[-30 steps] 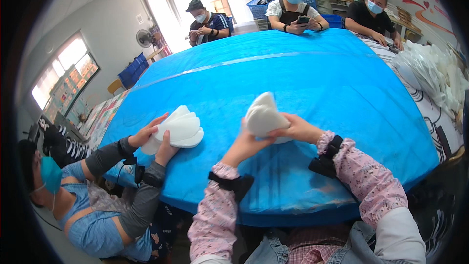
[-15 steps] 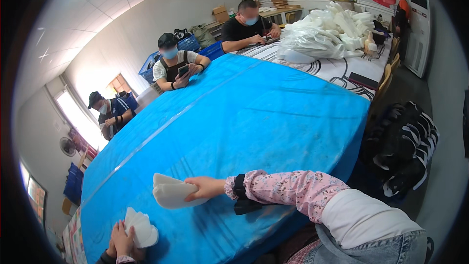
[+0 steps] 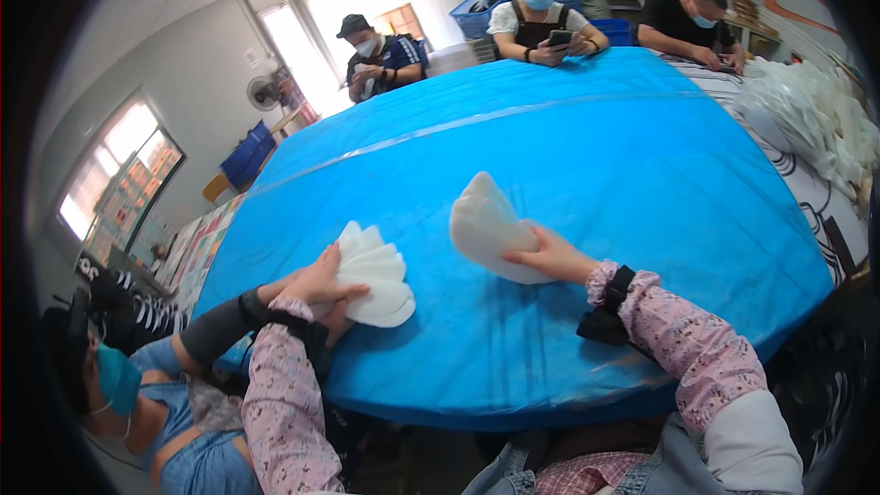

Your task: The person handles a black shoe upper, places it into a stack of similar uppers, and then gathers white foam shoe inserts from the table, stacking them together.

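My left hand (image 3: 318, 279) grips the near-left end of a fanned stack of white insole-shaped pads (image 3: 374, 273), its thumb lying across the top. A co-worker's grey-sleeved arm (image 3: 220, 323) reaches in at the same place, and their fingers (image 3: 335, 319) partly show under my hand. Exactly where the two people's fingers part cannot be made out. Over the middle of the blue-covered table (image 3: 587, 165), my right hand (image 3: 553, 257) is closed round a second, thicker stack of white insole-shaped pads (image 3: 486, 225), tilted with its rounded end up.
The co-worker in denim (image 3: 197, 422) sits close at my left. Across the table are three masked people, one with a phone (image 3: 559, 38). White items in clear plastic (image 3: 807, 115) heap at the far right. A standing fan (image 3: 263, 93) is beyond the left edge.
The view has swung left, bringing the co-worker and my left forearm into sight. My right hand still grips its stack; the left stack shows more widely fanned.
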A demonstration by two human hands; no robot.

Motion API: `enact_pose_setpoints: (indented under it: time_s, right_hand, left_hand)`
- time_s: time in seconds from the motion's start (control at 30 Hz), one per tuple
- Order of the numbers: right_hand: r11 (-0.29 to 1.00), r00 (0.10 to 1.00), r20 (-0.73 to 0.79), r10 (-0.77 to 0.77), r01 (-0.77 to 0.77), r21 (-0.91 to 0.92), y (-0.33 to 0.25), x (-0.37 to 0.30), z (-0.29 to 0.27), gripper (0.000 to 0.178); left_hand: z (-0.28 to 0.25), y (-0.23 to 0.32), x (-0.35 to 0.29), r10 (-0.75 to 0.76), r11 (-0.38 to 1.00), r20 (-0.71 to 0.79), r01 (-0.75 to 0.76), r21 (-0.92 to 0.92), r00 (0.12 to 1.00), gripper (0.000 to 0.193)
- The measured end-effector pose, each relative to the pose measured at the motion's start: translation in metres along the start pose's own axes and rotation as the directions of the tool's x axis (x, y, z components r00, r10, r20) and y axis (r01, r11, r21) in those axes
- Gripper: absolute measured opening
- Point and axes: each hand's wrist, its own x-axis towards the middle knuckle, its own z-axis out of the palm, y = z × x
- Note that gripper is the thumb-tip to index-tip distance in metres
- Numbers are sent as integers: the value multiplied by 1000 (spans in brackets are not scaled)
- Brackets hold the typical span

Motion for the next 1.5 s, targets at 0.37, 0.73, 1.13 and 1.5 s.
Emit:
enact_pose_setpoints:
  time_s: [0.37,0.73,1.13,1.5]
  right_hand:
    - [999,997,-63,-32,34,29,-1,-8,0,65]
    - [1000,999,-33,-8,8,-13,-2,-2,-2,64]
    - [974,996,-62,-72,57,-219,-13,-8,10,55]
    - [651,998,51,-32,60,-757,-39,7,28,43]
  left_hand:
    - [9,35,-14,-113,984,-147,131,122,983,98]
    - [1,80,-55,47,937,-423,108,333,905,70]
    - [-32,38,-54,434,535,288,13,-845,854,56]
    - [-1,80,-31,100,963,-149,-58,263,984,49]
